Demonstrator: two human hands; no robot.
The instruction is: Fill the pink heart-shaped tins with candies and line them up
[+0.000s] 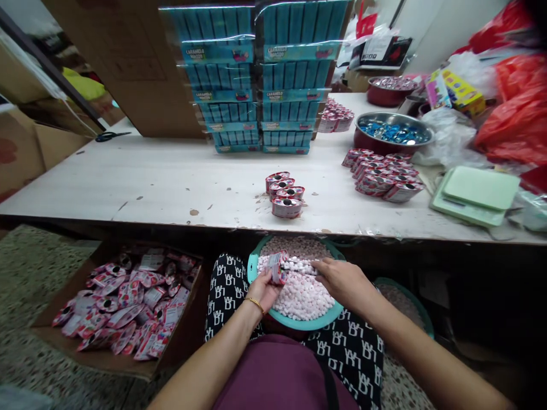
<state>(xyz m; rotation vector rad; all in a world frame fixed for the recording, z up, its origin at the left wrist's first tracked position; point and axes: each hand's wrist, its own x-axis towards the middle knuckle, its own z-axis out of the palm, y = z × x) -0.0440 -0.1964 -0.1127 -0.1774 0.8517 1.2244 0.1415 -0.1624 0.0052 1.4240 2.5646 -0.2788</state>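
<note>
The small red pouch (277, 269) sits over the teal basin (253, 266) of pale candies (301, 296) on the person's lap, grasped mouth-up in the left hand (264, 289), its grip clenched around it. The right hand (339, 280) pinches a row of candies at the pouch's mouth, just beside that grip; feeding them in goes best with the pouch steady and low over the basin. Filled pouches (285, 195) stand on the worktop (171, 182) beyond.
</note>
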